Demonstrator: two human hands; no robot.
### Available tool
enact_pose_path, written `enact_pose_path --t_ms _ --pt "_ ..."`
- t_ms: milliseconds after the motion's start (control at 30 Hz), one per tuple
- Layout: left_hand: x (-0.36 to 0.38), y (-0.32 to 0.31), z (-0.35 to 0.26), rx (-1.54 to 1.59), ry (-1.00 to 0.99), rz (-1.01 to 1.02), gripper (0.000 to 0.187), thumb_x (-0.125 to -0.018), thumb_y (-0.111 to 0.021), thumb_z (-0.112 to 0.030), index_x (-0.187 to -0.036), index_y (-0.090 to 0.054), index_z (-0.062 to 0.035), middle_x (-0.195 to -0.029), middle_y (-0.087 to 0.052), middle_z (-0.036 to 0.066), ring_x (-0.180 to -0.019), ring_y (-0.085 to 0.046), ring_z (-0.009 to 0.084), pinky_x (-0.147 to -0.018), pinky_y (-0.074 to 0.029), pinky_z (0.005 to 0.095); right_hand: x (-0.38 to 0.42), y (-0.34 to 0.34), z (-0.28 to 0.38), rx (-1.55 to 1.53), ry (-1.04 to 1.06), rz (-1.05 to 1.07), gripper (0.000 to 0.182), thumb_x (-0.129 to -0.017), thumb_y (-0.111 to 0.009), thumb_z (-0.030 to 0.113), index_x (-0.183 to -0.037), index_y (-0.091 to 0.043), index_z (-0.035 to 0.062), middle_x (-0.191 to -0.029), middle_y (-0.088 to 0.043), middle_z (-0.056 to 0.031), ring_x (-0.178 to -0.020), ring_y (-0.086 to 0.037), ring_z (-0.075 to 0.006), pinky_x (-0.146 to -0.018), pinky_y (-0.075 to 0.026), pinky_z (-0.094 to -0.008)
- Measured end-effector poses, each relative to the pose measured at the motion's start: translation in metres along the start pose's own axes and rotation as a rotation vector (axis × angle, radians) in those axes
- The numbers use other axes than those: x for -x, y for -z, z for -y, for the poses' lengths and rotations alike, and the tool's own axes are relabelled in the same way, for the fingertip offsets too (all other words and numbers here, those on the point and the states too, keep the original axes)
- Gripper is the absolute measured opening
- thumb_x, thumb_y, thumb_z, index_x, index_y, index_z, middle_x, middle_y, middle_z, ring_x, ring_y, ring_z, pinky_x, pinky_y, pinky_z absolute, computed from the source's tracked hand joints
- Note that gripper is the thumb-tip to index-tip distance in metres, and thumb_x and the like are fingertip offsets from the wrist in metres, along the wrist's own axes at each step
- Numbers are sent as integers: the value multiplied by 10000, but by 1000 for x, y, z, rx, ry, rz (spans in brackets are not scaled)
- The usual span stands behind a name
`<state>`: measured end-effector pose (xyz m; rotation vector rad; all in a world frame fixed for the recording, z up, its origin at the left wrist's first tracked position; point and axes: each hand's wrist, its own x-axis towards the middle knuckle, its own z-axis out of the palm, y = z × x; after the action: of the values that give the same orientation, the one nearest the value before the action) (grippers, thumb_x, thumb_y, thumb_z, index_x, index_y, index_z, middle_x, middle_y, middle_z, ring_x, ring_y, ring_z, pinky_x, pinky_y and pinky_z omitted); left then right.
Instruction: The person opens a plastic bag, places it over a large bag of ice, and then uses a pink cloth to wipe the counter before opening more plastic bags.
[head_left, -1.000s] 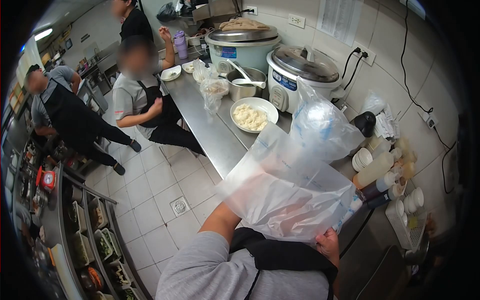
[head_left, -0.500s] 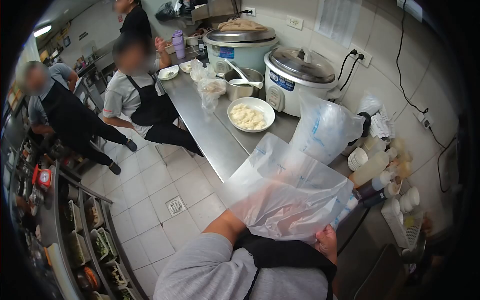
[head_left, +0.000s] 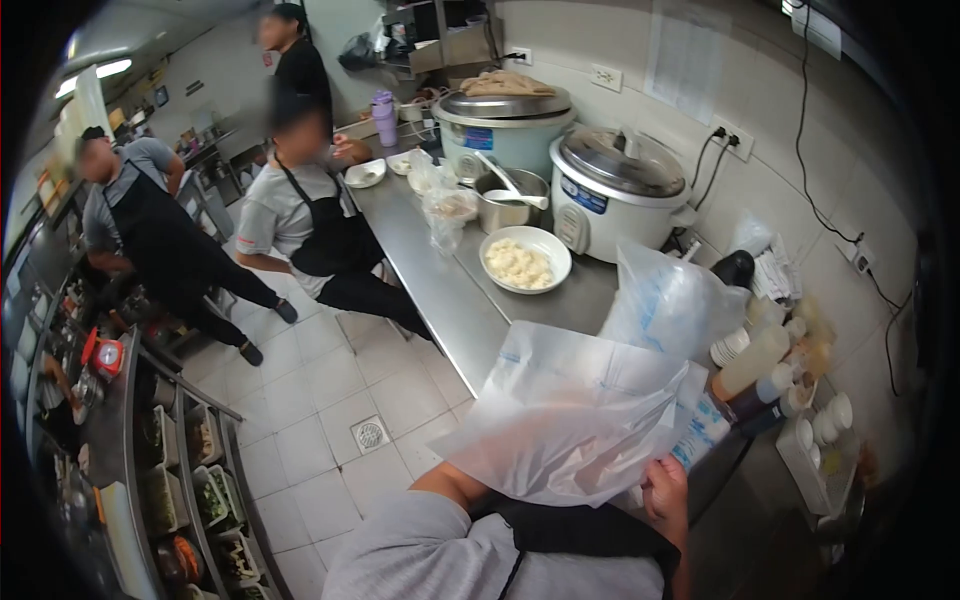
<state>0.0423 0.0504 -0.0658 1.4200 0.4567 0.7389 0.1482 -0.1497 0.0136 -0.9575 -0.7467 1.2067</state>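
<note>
A thin, translucent plastic bag [head_left: 600, 385] with faint blue print spreads out in front of me. My right hand [head_left: 665, 490] is closed on its lower right edge, thumb and fingers pinching the film. From the left, my left forearm [head_left: 455, 482] runs under the bag. Its skin tone shows faintly through the plastic, but the fingers of that hand are hidden. Just beyond, a bulging clear plastic bag [head_left: 670, 305] stands at the counter's wall side. A white bowl [head_left: 562, 280] of pale, lumpy food sits on the steel counter [head_left: 425, 270].
Two rice cookers [head_left: 600, 215] [head_left: 500, 125] line the wall, with a metal pot [head_left: 515, 212] beside them. Sauce bottles [head_left: 750, 360] and a white basket [head_left: 825, 475] of cups are at right. One person [head_left: 310, 215] sits by the counter; others stand behind. Shelved food containers [head_left: 160, 500] are at left.
My view has shifted, so the room sits a little lower and farther right. The bag's left part hangs slightly differently; my right hand keeps its pinch on the edge.
</note>
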Motion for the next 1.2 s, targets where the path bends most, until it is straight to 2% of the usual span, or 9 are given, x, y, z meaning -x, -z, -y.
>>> enact_pose_path --t_ms 133,467,667,733,800,867,967,1067,1200 --pt "17 -11 -3 15 5 61 383 -800 -488 -260 -1091 -422 -19 -987 -523 105 -873 -533 226 -722 -445 313 -2 -12 -8 -102 32 -96 268 -841 -440 139 -1028 -487 -46 -970 -568 -126 -875 -547 -201 -805 -407 -305" --pt "44 -31 -9 64 -11 181 376 -803 -484 -270 -1080 -431 -21 -984 -523 106 -874 -533 228 -715 -446 315 -1 -26 -15 -79 -90 -1 234 -858 -423 143 -963 -511 -46 -911 -582 -103 -803 -555 -155 -753 -417 -272" --pt "55 -35 -7 76 -5 219 373 -805 -481 -276 -1074 -437 -22 -983 -523 107 -874 -532 228 -712 -446 315 -5 -28 -16 25 -128 -106 237 -869 -411 175 -921 -530 -23 -835 -578 -62 -709 -526 -114 -675 -402 -232" --pt "56 -35 -7 79 -5 226 371 -806 -480 -278 -1071 -439 -22 -982 -523 107 -875 -532 229 -710 -446 316 -2 -6 -29 129 -115 -60 255 -876 -381 154 -974 -511 -42 -930 -573 -95 -820 -538 -149 -760 -399 -257" --pt "59 -34 -7 78 -3 229 370 -806 -480 -280 -1069 -441 -23 -982 -523 107 -875 -532 229 -709 -447 316 -2 -1 -31 200 -83 -60 234 -878 -378 155 -933 -511 -31 -880 -548 -68 -783 -500 -126 -720 -373 -242" --pt "61 -32 -9 75 0 233 369 -807 -479 -282 -1067 -443 -23 -981 -523 108 -875 -532 229 -708 -447 316 -6 -19 -28 239 -30 -109 222 -875 -403 176 -798 -529 10 -685 -503 19 -596 -412 -45 -556 -324 -185" --pt "63 -30 -10 69 4 239 368 -808 -477 -285 -1064 -445 -23 -980 -523 108 -875 -532 230 -706 -447 316 -11 -35 -26 284 22 -218 218 -876 -399 162 -770 -519 13 -673 -490 28 -598 -393 -33 -546 -310 -180" --pt "64 -28 -11 58 2 242 366 -809 -476 -288 -1061 -448 -24 -979 -523 108 -875 -531 230 -704 -447 317 -9 -24 -26 385 70 -192 209 -877 -394 145 -754 -504 16 -666 -472 36 -610 -381 -25 -556 -311 -179" --pt "62 -25 -14 45 -10 237 365 -810 -474 -292 -1057 -452 -25 -978 -523 109 -876 -531 231 -702 -448 317 -9 -28 -12 304 160 -287 217 -882 -379 171 -770 -479 15 -681 -475 -15 -612 -413 -75 -584 -346 -211"
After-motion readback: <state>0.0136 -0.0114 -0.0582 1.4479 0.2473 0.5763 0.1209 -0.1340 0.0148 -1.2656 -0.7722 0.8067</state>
